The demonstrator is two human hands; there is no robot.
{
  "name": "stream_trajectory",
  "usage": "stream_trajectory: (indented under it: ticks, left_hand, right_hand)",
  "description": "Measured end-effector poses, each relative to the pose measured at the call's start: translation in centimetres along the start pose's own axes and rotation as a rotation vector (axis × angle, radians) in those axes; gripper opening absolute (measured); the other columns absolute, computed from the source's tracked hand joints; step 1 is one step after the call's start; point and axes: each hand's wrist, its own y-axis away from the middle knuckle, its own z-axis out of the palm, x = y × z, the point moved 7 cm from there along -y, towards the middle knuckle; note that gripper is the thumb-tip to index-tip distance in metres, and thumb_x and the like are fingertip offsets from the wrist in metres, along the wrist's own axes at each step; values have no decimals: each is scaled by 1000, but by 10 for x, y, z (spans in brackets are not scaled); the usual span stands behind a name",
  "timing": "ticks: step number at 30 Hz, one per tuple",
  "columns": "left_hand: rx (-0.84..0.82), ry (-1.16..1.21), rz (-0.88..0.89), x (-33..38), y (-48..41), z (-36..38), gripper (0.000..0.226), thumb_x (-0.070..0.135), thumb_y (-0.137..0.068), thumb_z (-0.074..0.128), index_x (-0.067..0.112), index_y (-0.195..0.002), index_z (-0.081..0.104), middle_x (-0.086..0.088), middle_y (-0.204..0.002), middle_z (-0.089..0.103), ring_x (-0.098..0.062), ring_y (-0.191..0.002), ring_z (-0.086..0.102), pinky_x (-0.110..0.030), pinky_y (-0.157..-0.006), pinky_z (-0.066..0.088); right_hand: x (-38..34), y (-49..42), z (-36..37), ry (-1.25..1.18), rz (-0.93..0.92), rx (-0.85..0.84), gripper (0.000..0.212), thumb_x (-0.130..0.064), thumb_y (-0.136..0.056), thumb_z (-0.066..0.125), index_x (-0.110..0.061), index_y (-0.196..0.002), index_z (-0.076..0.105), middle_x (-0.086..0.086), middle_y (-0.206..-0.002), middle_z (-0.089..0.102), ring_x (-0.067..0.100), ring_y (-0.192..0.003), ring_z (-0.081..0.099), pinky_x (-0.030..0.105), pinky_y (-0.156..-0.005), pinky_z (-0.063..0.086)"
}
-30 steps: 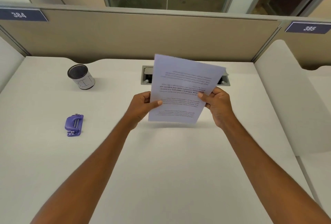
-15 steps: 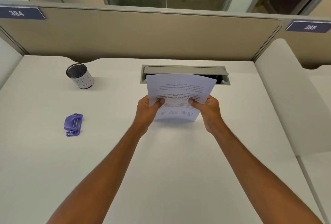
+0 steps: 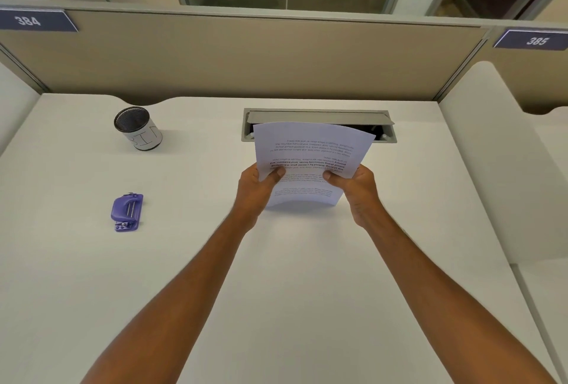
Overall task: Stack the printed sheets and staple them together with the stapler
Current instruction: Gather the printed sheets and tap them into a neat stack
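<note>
the left grip point(image 3: 255, 191) and the right grip point(image 3: 358, 190) both pinch the printed sheets point(image 3: 310, 150), held nearly upright over the counter point(image 3: 292, 276); the purple stapler point(image 3: 127, 212) lies well apart on the left.

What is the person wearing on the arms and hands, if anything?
Nothing visible. The left hand and right hand are bare: no gloves, rings or watch show. The left forearm and right forearm are also bare; no sleeve shows.
</note>
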Motion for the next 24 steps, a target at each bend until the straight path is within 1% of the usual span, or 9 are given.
stream_trajectory:
  ticks: [4,7,9,11,14,16,18,21,24]
  left_hand:
    - [21,84,11,7,0,-6,29,26,-104,73,19,-132,72,3,-124,81,-25,-115,77,-52,-108,60]
    - [35,210,14,12,-2,-13,28,23,-105,71,18,-132,71,-3,-130,79,-29,-122,74,-55,-111,57]
    - [12,315,14,16,-2,-14,26,19,-106,68,25,-131,70,-2,-132,77,-26,-125,72,-53,-110,57]
    - [-19,410,11,19,-1,-12,30,16,-108,65,30,-134,68,-1,-135,76,-25,-126,71,-49,-104,61]
    - [-49,510,-5,18,1,-6,39,15,-109,63,32,-144,61,-4,-142,72,-28,-130,70,-50,-101,63]
    - [-50,564,-28,14,3,0,43,14,-109,63,30,-149,58,-6,-146,70,-29,-133,68,-53,-103,62]
    - [-44,606,-58,8,5,7,47,14,-108,64,27,-153,55,-8,-146,70,-31,-134,67,-55,-104,61]
    - [-29,650,-88,1,6,15,52,12,-107,65,24,-156,52,-9,-146,70,-31,-135,67,-59,-106,59]
    - [-13,651,-100,-3,8,15,52,14,-107,65,22,-157,52,-7,-146,71,-28,-134,68,-56,-107,59]
  right_hand:
    - [0,2,-9,42,-17,-61,33,-5,-89,86,-20,-117,78,-1,-118,84,17,-104,80,23,-87,62]
    - [4,3,-22,38,7,-44,29,-8,-88,86,-18,-114,77,1,-115,85,15,-101,80,23,-87,61]
    - [9,3,-28,6,41,-18,25,-9,-90,86,-20,-111,78,-1,-111,85,13,-95,78,27,-87,59]
    - [15,3,-32,-67,84,13,22,-8,-92,84,-19,-110,77,-2,-109,84,14,-93,75,36,-92,58]
    - [18,5,-28,-226,121,12,30,-7,-93,82,-15,-121,73,2,-116,81,17,-99,76,42,-98,57]
    - [14,8,-15,-304,106,-32,40,-5,-94,80,-14,-132,70,5,-124,79,22,-110,77,43,-98,60]
    - [10,10,-2,-375,90,-54,48,0,-93,79,-16,-137,68,8,-130,78,27,-118,75,47,-98,63]
    - [5,10,11,-451,76,-41,49,7,-90,79,-17,-132,70,12,-133,77,31,-124,73,54,-102,61]
    - [1,8,10,-440,65,-9,48,10,-89,79,-19,-126,73,9,-128,80,28,-120,76,52,-100,62]
